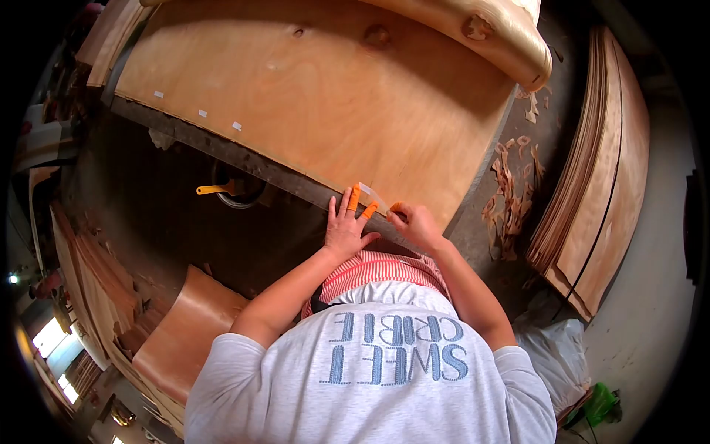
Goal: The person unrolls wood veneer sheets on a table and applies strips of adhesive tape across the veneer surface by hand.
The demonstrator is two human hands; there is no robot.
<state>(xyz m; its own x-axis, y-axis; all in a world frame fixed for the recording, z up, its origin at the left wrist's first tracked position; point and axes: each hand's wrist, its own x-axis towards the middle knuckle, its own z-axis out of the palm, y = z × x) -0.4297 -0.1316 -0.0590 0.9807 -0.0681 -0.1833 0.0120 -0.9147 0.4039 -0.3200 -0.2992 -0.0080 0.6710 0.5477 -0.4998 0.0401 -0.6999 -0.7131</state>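
Observation:
A wide wood veneer sheet (pixel 296 118) lies on the bench, with several small white tape pieces (pixel 237 126) along its near edge. My left hand (pixel 351 226) rests at that edge, fingers spread, orange covers on some fingertips pressing by a strip of white tape (pixel 373 196). Just to the right, my right hand (pixel 416 224) has its fingers closed in a pinch at the strip's lower end, an orange cover on one finger.
A rolled veneer (pixel 481 37) lies across the far side. Stacked veneer sheets (pixel 592 177) stand at right, beside scraps (pixel 510 185) on the floor. A bucket (pixel 240 194) with a yellow-handled tool (pixel 214 189) is below the bench edge. A curved sheet (pixel 188 333) lies lower left.

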